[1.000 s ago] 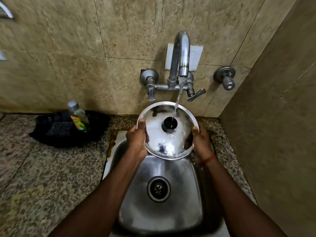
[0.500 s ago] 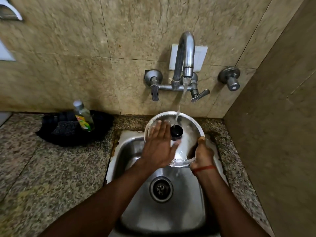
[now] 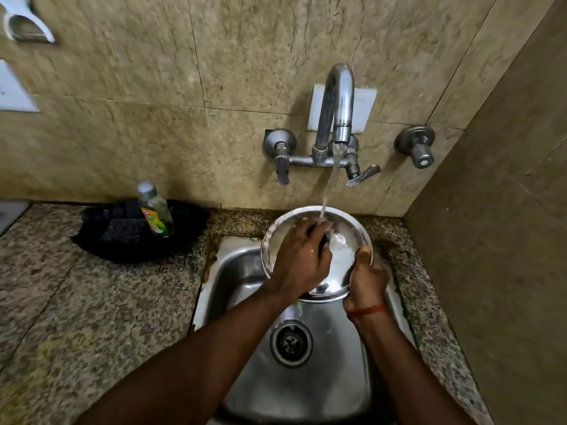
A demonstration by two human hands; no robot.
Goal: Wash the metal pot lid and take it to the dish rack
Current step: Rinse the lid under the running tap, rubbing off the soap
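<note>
I hold the lid (image 3: 343,265) over the back of the sink (image 3: 306,391), right under the tap (image 3: 337,96). It is tilted, with its top face turned up toward me and its low edge nearest me.

My right hand (image 3: 366,280) pinches the lid's right rim, with the thumb (image 3: 363,253) lying on the shiny face and the other fingers tucked behind, out of sight. A red thread (image 3: 366,311) circles that wrist.

My left hand (image 3: 302,259) lies palm down across the left half of the lid. Its fingers bend over the dark knob (image 3: 320,239), which shows between them. I cannot tell whether they clasp the knob or only press on it.

The water (image 3: 329,182) falls in a thin stream from the spout and strikes the lid's upper part, just at my left fingertips. A trickle leaves the low edge and drops toward the drain (image 3: 291,343).

On the table (image 3: 76,302), left of the sink and against the wall, sits a black tray (image 3: 184,237). A bottle (image 3: 155,210) with a yellow-green label stands upright in it, and a dark sponge (image 3: 122,231) lies just beside the bottle. To the right of the tap a valve (image 3: 417,148) sticks out from the wall tiles.
</note>
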